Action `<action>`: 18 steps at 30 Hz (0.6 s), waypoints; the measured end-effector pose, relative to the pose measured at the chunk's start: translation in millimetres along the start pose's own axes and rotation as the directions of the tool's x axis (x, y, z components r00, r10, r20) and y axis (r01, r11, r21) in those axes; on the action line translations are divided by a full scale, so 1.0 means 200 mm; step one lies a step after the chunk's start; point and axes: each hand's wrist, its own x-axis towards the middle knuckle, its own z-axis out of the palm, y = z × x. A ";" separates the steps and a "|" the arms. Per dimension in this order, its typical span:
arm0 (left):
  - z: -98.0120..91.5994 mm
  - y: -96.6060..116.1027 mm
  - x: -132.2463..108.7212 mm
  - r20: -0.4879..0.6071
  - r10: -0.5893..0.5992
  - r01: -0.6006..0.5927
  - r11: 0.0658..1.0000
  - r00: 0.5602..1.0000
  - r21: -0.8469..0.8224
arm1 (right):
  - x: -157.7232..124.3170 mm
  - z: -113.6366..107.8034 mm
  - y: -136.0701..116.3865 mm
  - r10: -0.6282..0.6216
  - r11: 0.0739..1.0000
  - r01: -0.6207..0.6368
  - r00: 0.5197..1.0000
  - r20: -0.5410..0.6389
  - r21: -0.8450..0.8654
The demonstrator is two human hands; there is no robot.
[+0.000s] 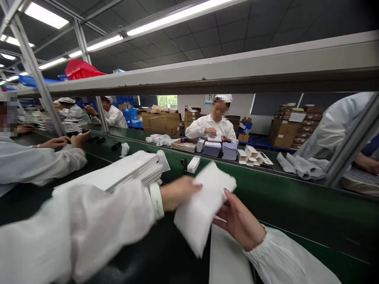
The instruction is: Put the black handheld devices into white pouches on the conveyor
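I have left hand clamped on white packet, right hand at its edge, pinch unclear; packet not set down, white stack left of fingers untouched

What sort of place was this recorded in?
Most likely a factory packing or assembly line: what looks like a green conveyor belt runs across the view, a worker in white cap and smock handles items beyond it, and stacked cardboard boxes stand behind.
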 end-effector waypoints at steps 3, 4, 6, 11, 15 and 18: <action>0.29 -0.21 -0.02 0.133 -0.136 0.150 0.983 0.982 -0.104 | -0.03 -0.13 0.03 -0.018 1.000 0.019 0.991 -0.129 0.005; 0.35 -0.25 -0.03 0.142 -0.166 0.186 0.972 0.976 -0.146 | -0.05 -0.17 0.03 -0.016 1.000 0.017 0.989 -0.150 0.002; 0.42 -0.27 -0.08 0.147 -0.229 0.259 0.937 0.962 -0.233 | -0.07 -0.23 0.04 -0.014 1.000 0.014 0.989 -0.148 -0.006; 0.46 -0.24 -0.20 0.215 -0.380 0.434 0.837 0.899 -0.334 | -0.06 -0.29 0.07 0.057 0.996 -0.066 0.991 -0.124 -0.068; 0.44 -0.38 -0.23 0.303 -0.369 0.461 0.820 0.879 -0.340 | -0.02 -0.32 0.13 0.088 0.980 -0.115 0.983 -0.161 -0.162; 0.42 -0.54 -0.21 0.367 -0.342 0.465 0.822 0.865 -0.329 | 0.01 -0.35 0.15 0.017 0.940 -0.067 0.989 -0.150 -0.334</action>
